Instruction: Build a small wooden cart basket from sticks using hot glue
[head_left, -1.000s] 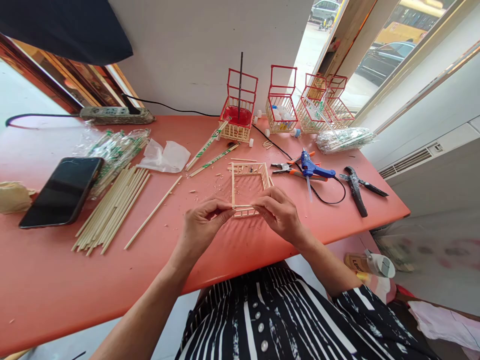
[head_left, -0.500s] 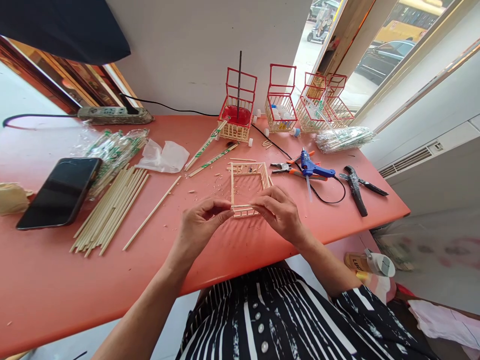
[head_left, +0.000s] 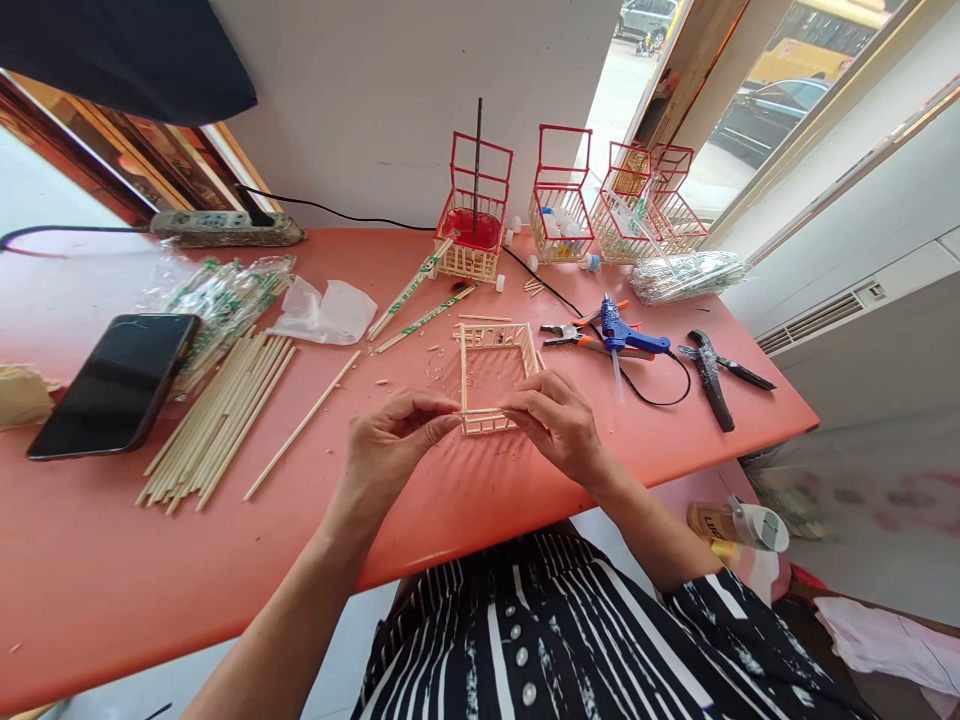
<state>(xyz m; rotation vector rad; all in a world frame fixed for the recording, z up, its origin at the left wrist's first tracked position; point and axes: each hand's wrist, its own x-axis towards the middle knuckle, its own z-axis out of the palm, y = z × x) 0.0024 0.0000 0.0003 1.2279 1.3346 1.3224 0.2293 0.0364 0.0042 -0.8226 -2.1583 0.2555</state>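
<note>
A small square frame (head_left: 463,372) of pale wooden sticks, with short uprights between its rails, is before me at the table's front. My left hand (head_left: 395,440) pinches its near left corner between thumb and fingertips. From the right, my right hand (head_left: 559,425) has its fingers closed on the near rail by the right corner, covering that part. Behind the frame lies a thin loose stick (head_left: 486,318), with wood scraps scattered to the left. A single long stick (head_left: 301,426) rests left of my left hand.
A bundle of sticks (head_left: 217,425), a phone (head_left: 112,385) and plastic-wrapped sticks (head_left: 232,300) lie left. On the right are a blue glue gun (head_left: 634,338), orange-handled pliers (head_left: 574,338) and black cutters (head_left: 712,380). Red-trimmed stick carts (head_left: 472,262) stand behind, near a power strip (head_left: 225,228).
My left hand has shifted slightly left, still at the frame's near left corner. My right hand and the frame have hardly moved.
</note>
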